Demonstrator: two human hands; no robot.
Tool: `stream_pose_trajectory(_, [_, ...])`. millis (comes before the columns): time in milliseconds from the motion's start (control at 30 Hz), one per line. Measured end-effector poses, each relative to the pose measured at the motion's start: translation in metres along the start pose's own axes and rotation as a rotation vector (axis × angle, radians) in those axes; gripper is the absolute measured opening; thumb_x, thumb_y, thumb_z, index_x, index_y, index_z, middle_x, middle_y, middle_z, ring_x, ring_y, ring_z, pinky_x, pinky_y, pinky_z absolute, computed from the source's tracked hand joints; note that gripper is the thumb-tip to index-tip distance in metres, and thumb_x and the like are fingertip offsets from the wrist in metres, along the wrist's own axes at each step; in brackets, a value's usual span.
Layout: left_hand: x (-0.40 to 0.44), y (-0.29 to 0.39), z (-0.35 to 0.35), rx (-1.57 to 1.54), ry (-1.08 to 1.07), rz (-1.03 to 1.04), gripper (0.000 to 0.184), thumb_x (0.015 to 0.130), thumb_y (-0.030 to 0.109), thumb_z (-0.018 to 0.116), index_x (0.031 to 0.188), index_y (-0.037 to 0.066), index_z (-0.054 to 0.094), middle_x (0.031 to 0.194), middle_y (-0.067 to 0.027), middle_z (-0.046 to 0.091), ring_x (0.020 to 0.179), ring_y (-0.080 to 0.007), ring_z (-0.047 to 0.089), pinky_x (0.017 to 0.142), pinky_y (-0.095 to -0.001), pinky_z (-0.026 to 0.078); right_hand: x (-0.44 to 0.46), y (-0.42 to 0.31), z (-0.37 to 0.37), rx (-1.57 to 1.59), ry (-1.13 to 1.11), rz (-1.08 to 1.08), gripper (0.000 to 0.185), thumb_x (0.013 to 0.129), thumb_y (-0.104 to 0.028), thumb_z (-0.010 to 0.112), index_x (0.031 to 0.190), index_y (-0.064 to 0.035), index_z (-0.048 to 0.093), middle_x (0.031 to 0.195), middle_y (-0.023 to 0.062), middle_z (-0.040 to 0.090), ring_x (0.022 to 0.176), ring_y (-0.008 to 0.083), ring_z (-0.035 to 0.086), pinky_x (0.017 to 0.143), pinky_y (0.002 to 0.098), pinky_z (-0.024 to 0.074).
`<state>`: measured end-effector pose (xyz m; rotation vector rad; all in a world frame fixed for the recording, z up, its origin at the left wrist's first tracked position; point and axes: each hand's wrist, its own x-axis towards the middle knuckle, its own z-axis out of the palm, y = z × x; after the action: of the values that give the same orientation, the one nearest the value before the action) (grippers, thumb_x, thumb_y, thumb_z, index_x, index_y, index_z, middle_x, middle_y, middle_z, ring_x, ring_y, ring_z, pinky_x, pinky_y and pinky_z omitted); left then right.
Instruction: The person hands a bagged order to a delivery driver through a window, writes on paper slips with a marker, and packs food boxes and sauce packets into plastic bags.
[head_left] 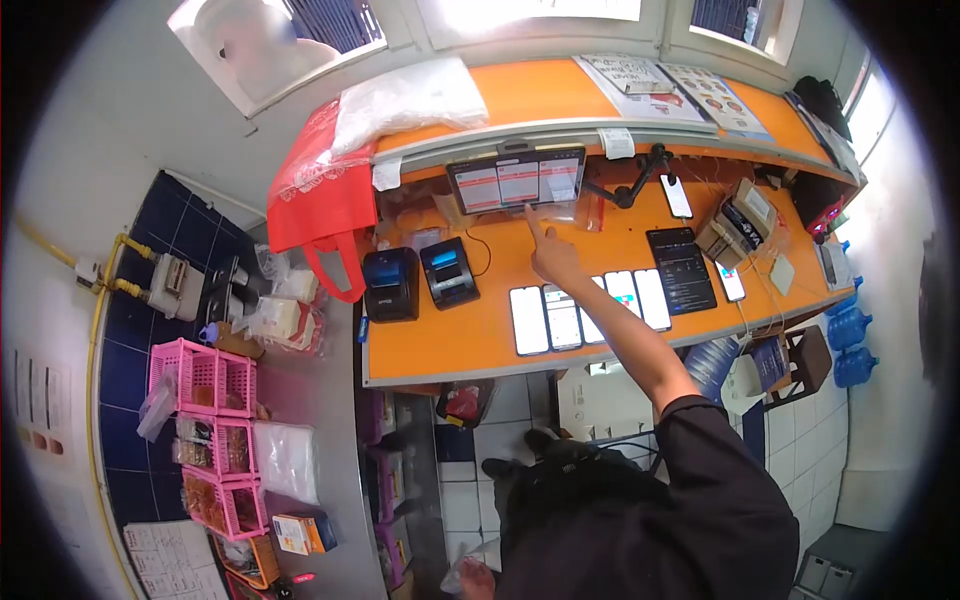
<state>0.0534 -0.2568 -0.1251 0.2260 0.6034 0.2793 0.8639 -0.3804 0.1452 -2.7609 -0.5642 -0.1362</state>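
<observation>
My right hand reaches over the orange desk. Its index finger is stretched out, with the tip at the lower edge of a mounted tablet showing red and white panels. I cannot tell whether the fingertip touches the screen. That hand holds nothing. Below my forearm, several phones with lit screens lie in a row, partly covered by the arm. My left hand hangs low at the bottom edge of the view, beside some clear plastic. Its fingers are mostly hidden.
Two black receipt printers stand on the left of the desk, near a red bag. A dark tablet and a cardboard box are on the right. Pink baskets line the steel counter. A person is outside the window.
</observation>
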Motion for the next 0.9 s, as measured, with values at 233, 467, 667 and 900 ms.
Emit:
stream_pose_trajectory(233, [-0.027, -0.026, 0.004, -0.147, 0.108, -0.139, 0.020, 0.104, 0.019, 0.048, 0.094, 0.004, 0.056, 0.090, -0.0047, 0.056, 0.086, -0.0191, 0.057, 0.083, -0.0368, 0.048, 0.009, 0.001, 0.002, 0.029, 0.040, 0.017, 0.095, 0.087, -0.018, 0.057, 0.161, -0.0252, -0.002, 0.116, 0.0254, 0.057, 0.082, 0.0427, 0.067, 0.075, 0.0559, 0.0535])
stream_pose_trajectory(467, [-0.026, -0.035, 0.017, -0.063, 0.323, -0.066, 0.019, 0.105, 0.019, 0.049, 0.093, 0.006, 0.056, 0.089, -0.0034, 0.055, 0.085, -0.0182, 0.055, 0.083, -0.0364, 0.047, 0.005, 0.000, -0.008, 0.065, 0.116, -0.021, 0.092, 0.088, -0.020, 0.059, 0.162, -0.0229, 0.004, 0.112, 0.0253, 0.057, 0.080, 0.0430, 0.066, 0.073, 0.0541, 0.0530])
stream_pose_trajectory(667, [0.016, -0.038, 0.047, 0.056, 0.812, 0.114, 0.018, 0.105, 0.020, 0.049, 0.093, 0.007, 0.055, 0.087, -0.0024, 0.053, 0.083, -0.0174, 0.054, 0.082, -0.0360, 0.046, -0.112, -0.058, -0.007, 0.724, -0.463, -0.171, 0.033, 0.091, -0.020, 0.067, 0.120, -0.0081, 0.058, 0.100, 0.0125, 0.065, 0.094, 0.0291, 0.066, 0.081, 0.0407, 0.0517])
stream_pose_trajectory(900, [0.118, -0.012, 0.357, 0.490, 0.350, 0.283, 0.020, 0.090, 0.008, 0.071, 0.106, 0.005, 0.060, 0.098, -0.0042, 0.063, 0.087, -0.0167, 0.063, 0.076, -0.0308, 0.051, -0.291, -0.151, 0.026, 0.949, -1.118, -0.727, 0.050, 0.082, -0.051, 0.078, 0.093, -0.0036, 0.068, 0.087, 0.0104, 0.070, 0.080, 0.0222, 0.066, 0.070, 0.0378, 0.0497])
